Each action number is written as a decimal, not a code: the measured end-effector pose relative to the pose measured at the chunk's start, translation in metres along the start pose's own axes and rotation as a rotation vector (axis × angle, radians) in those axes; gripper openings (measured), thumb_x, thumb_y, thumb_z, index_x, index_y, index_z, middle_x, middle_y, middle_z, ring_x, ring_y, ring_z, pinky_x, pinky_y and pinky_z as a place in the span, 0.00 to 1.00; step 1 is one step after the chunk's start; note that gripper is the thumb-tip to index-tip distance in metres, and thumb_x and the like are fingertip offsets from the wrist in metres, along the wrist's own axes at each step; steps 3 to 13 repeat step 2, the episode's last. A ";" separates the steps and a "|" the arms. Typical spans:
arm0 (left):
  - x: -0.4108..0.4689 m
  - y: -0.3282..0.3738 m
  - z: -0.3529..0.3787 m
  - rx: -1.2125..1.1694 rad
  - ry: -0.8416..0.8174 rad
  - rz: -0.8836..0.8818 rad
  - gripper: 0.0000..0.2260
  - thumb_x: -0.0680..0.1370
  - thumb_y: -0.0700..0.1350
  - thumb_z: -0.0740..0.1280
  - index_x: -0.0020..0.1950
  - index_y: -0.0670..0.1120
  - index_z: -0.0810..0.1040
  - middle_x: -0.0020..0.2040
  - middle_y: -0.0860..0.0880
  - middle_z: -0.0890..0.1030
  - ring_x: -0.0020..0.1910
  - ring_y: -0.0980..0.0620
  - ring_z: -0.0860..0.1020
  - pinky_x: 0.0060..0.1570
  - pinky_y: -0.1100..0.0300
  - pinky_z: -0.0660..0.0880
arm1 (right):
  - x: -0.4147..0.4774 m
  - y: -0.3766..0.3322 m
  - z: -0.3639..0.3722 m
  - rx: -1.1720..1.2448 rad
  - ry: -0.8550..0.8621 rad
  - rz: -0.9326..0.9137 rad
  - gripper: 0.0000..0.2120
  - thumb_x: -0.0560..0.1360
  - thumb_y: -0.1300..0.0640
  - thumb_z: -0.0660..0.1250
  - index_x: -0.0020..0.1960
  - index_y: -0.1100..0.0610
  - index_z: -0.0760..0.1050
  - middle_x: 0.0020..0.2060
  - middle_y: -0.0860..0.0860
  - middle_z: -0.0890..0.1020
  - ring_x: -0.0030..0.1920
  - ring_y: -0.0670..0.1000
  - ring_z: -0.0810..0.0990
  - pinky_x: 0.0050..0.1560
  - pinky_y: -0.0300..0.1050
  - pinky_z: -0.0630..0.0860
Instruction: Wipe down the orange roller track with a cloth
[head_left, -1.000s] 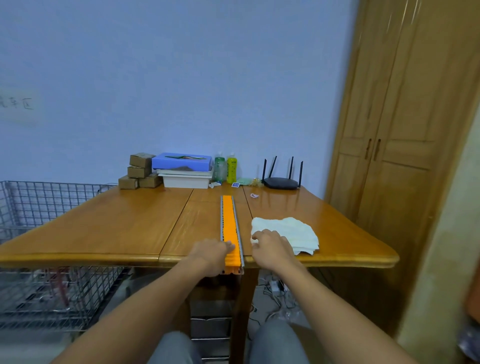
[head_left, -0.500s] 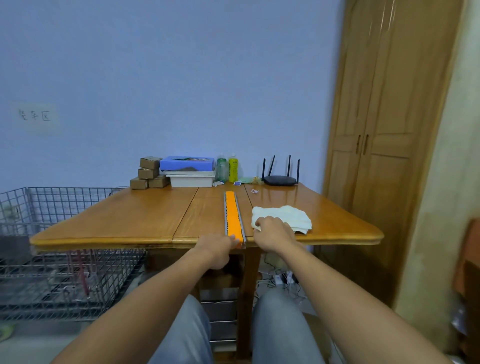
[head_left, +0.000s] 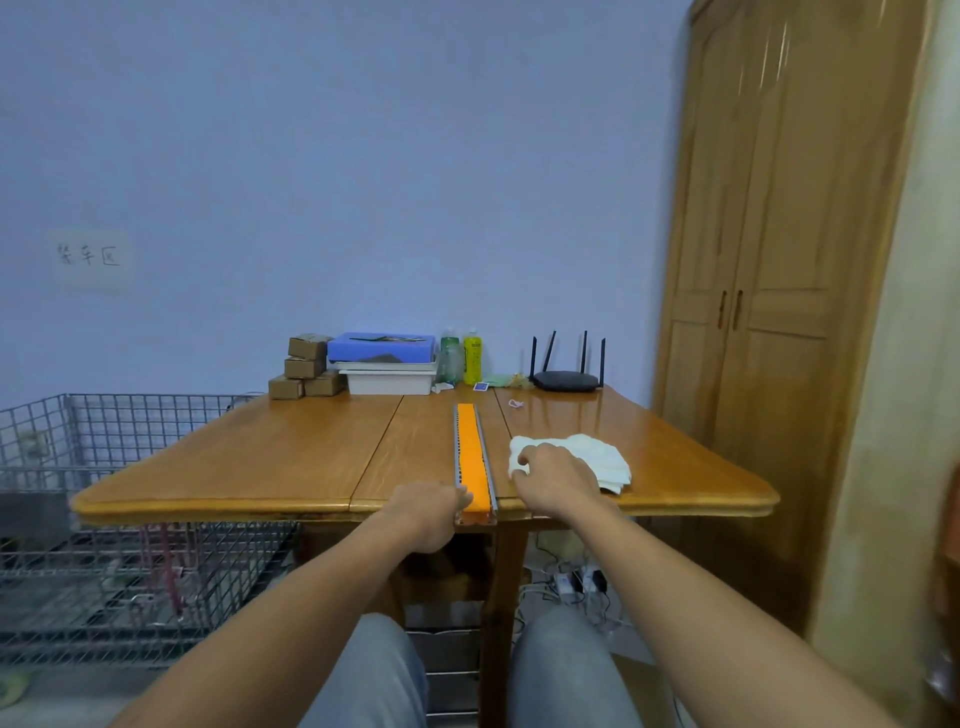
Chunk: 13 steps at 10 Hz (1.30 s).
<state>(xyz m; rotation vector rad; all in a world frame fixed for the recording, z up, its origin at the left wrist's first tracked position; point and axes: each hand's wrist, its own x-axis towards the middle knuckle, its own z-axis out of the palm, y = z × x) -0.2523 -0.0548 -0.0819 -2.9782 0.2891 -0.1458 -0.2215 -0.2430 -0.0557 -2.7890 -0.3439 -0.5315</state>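
Observation:
The orange roller track (head_left: 471, 451) with grey metal side rails lies lengthwise on the wooden table (head_left: 291, 462), its near end at the front edge. My left hand (head_left: 428, 512) holds that near end from the left, thumb on the orange surface. A white cloth (head_left: 589, 460) lies crumpled on the table just right of the track. My right hand (head_left: 553, 480) grips the cloth's near left part with curled fingers.
At the table's back stand small cardboard boxes (head_left: 306, 366), a blue box on white trays (head_left: 383, 361), two bottles (head_left: 462, 356) and a black router (head_left: 566, 376). A wire cage (head_left: 104, 519) sits left, a wooden wardrobe (head_left: 769, 291) right, cables under the table.
The view has pulled back and tilted up, so the table looks farther away. My left hand slid to the track's near end; my right hand stays on the cloth.

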 end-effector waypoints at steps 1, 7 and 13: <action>0.006 -0.007 -0.012 -0.031 0.022 -0.043 0.29 0.80 0.39 0.64 0.80 0.54 0.65 0.77 0.49 0.71 0.73 0.44 0.71 0.67 0.48 0.74 | 0.009 -0.002 0.000 0.016 -0.009 -0.001 0.17 0.80 0.49 0.61 0.65 0.53 0.77 0.59 0.53 0.82 0.56 0.56 0.79 0.45 0.46 0.72; 0.018 -0.012 -0.024 -0.103 0.114 -0.136 0.22 0.81 0.47 0.64 0.75 0.52 0.73 0.70 0.48 0.78 0.67 0.45 0.76 0.61 0.51 0.78 | 0.027 -0.004 0.007 0.048 -0.027 -0.008 0.17 0.80 0.47 0.60 0.62 0.53 0.79 0.56 0.53 0.82 0.54 0.56 0.80 0.45 0.46 0.74; 0.018 -0.012 -0.024 -0.103 0.114 -0.136 0.22 0.81 0.47 0.64 0.75 0.52 0.73 0.70 0.48 0.78 0.67 0.45 0.76 0.61 0.51 0.78 | 0.027 -0.004 0.007 0.048 -0.027 -0.008 0.17 0.80 0.47 0.60 0.62 0.53 0.79 0.56 0.53 0.82 0.54 0.56 0.80 0.45 0.46 0.74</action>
